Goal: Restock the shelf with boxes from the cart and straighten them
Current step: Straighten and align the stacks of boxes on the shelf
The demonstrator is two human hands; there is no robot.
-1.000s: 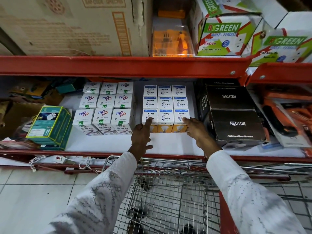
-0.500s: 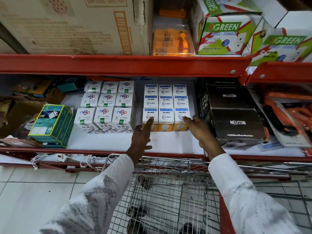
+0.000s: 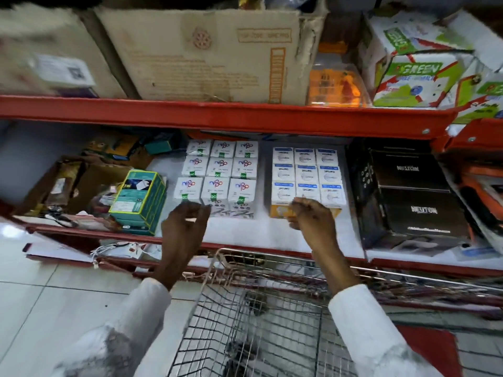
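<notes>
Frame motion-blurred, print on most boxes unreadable. Left hand (image 3: 185,229) covers near edge of the white box block (image 3: 217,176), fingers loosely curled, spread, gripping nothing; contact with boxes unclear. Right hand (image 3: 313,221) hides front of the blue-and-white box block (image 3: 306,175), fingers bent, empty; touch unclear. Hands apart, one block each. Both blocks are three-by-three grids of small square cardboard cartons, sitting mid-shelf on white shelf liner (image 3: 261,229), narrow gap between them. Wire cart (image 3: 258,308) near, metal mesh, bottom cut off by frame. Teal boxes (image 3: 140,200) stacked left, tilted. Glossy black cartons (image 3: 413,197) right. Red metal shelf rail (image 3: 217,115) above, worn corrugated carton (image 3: 206,55) on it.
</notes>
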